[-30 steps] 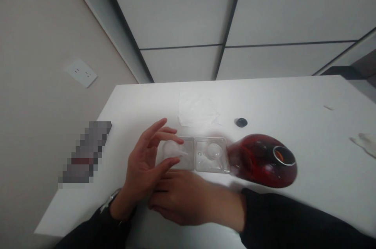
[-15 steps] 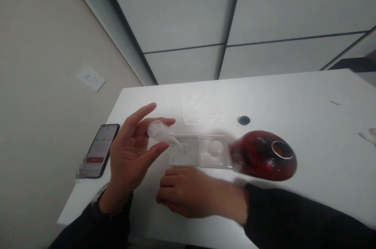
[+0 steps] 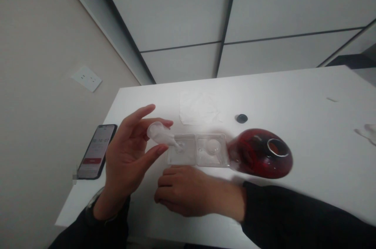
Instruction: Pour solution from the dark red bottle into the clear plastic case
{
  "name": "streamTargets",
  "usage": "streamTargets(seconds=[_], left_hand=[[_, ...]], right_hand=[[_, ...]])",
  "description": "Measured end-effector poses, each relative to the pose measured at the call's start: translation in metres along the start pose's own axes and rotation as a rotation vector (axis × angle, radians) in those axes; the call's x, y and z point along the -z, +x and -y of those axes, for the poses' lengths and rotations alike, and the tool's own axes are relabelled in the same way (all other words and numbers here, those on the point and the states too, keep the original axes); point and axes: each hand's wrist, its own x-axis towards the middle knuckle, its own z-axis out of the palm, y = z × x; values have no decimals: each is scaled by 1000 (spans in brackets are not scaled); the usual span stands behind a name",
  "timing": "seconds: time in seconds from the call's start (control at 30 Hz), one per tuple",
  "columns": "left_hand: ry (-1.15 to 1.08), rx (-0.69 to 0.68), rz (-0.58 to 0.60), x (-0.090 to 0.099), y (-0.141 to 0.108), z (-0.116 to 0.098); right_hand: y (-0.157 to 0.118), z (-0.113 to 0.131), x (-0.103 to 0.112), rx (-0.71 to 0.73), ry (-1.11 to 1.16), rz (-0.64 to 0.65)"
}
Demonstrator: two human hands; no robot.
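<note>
Between the thumb and fingers of my left hand (image 3: 133,143) is a translucent white funnel-like piece (image 3: 160,133), its narrow end pointing down at the clear plastic case (image 3: 186,157). My right hand (image 3: 183,190) rests on the table just in front of the case, its fingers curled under; whether they hold anything is hidden. The case has two square halves, with a round bump in the right one. Touching or nearly touching its right end is a dark red glossy vase-like object (image 3: 261,155), lying on its side.
A thin white tissue (image 3: 198,108) lies behind the case on the white table (image 3: 308,131). A small black round cap (image 3: 242,118) sits behind the red object. At the left edge lies a phone (image 3: 94,153). Whitish scraps (image 3: 366,135) are at the far right.
The view has shifted slightly, moving everything a little left in the picture. Both hands keep nearly the same pose.
</note>
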Motion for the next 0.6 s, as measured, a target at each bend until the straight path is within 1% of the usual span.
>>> streamTargets(seconds=[0.17, 0.3, 0.37, 0.47, 0.53, 0.6], left_hand=[[37, 12, 43, 4, 1, -3], [-2, 51, 31, 10, 6, -4], [-74, 85, -2, 13, 10, -2], [-155, 145, -103, 19, 19, 5], [-162, 183, -162, 20, 29, 14], [-134, 211, -173, 18, 42, 26]], right_hand=[[1, 0, 1, -6, -4, 20], [1, 0, 2, -2, -20, 11], [1, 0, 1, 0, -21, 0], [1, 0, 2, 12, -21, -3], [1, 0, 3, 15, -24, -2], [2, 0, 6, 14, -27, 4]])
